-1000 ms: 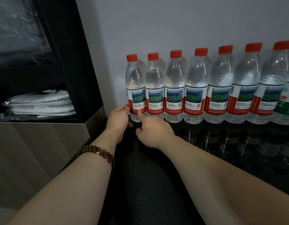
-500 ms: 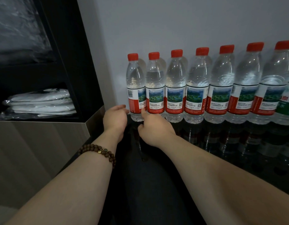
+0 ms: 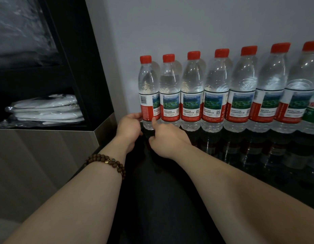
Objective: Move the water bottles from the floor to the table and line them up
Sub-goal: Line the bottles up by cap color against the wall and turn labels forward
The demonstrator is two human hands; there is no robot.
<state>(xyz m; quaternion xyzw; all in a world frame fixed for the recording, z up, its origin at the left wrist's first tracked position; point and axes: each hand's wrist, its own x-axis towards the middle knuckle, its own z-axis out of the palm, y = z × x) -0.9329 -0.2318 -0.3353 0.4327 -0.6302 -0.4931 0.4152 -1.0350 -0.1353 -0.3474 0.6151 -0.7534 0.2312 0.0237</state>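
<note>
Water bottles [image 3: 214,95] are standing in a row on the black table [image 3: 170,199], running off to the right of our hands, against the wall [image 3: 188,23]. We are curling our left hand [image 3: 128,125] round the left side of the leftmost bottle [image 3: 148,81], at its red label [image 3: 147,113]. Our right hand [image 3: 167,140], just right of the left one, is pressing one straight finger on that label's front, grasping nothing. We are wearing a bead bracelet [image 3: 106,161] on the left wrist.
</note>
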